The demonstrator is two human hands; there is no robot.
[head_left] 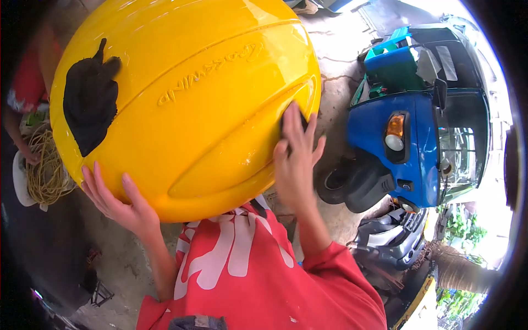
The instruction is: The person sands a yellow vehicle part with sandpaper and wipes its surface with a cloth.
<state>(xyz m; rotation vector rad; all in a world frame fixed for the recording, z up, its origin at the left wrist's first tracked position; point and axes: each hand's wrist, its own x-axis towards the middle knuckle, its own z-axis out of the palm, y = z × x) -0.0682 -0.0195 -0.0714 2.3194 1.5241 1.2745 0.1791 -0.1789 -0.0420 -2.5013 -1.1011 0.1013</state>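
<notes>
A large glossy yellow molded shell (220, 104) with raised lettering and curved ridges fills the upper middle of the view. My left hand (124, 206) rests on its lower left edge, fingers spread and holding nothing. Against the shell's right side, my right hand (297, 159) presses a small black pad (287, 122), mostly covered by the fingers; its exact kind is unclear. This hand looks slightly blurred. A crumpled black cloth (91, 104) lies on the left part of the shell, above my left hand.
A blue three-wheeled vehicle (396, 137) stands at right, with grey vehicle parts (393, 236) below it. At far left, another person in a red shirt (27, 77) is beside a coil of yellowish rope (47, 165). Cracked concrete floor (335, 77) shows around the shell.
</notes>
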